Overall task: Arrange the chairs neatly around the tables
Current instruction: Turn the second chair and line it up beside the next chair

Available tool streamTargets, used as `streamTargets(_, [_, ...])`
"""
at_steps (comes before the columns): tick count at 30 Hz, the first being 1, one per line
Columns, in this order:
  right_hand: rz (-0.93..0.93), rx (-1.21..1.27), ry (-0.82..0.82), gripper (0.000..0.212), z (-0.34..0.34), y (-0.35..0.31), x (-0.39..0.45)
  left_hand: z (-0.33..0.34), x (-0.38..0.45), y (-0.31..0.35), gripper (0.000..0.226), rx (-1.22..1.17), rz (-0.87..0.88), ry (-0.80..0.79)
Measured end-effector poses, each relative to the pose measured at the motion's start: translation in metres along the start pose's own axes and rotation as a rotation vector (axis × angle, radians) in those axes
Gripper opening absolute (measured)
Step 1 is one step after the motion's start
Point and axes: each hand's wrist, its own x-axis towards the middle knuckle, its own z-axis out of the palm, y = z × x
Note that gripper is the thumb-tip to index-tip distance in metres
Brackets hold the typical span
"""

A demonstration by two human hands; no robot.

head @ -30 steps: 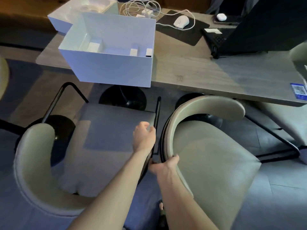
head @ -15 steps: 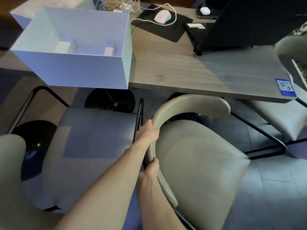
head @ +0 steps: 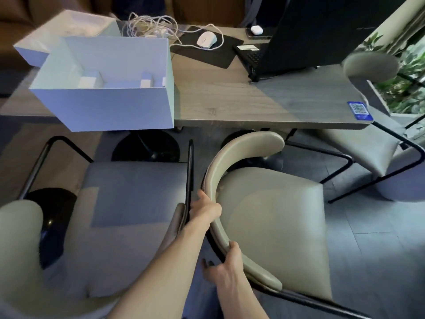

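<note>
A beige padded chair [head: 276,222] with a curved backrest stands turned sideways in front of the wooden table [head: 241,104]. My left hand [head: 205,208] grips the middle of its backrest. My right hand [head: 226,265] grips the same backrest lower down, near the black frame. A second beige chair [head: 128,203] stands to the left, facing the table, its black arm tube right beside my left hand. A third chair [head: 368,146] sits at the table's right end, partly under it.
On the table are an open white box [head: 103,88], its lid behind it, tangled white cables, a white mouse [head: 207,40] on a black pad and an open black laptop [head: 299,42]. Black round table bases stand on the floor. Plants are at the far right.
My left hand moved from the left chair's arm onto the right chair's backrest. Both hands now hold that backrest, and the chair sits slightly farther right.
</note>
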Motion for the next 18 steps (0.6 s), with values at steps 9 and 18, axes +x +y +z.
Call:
streamTargets(9, [-0.118,-0.142,0.137,0.019,-0.038,-0.032,-0.083,0.041,-0.049,-0.044,0.088,-0.263,-0.124,-0.024])
streamTargets(18, [-0.207,-0.194,0.182,0.028,-0.09,-0.077,-0.072,0.095,-0.084,-0.068,0.07,-0.522,-0.175,-0.069])
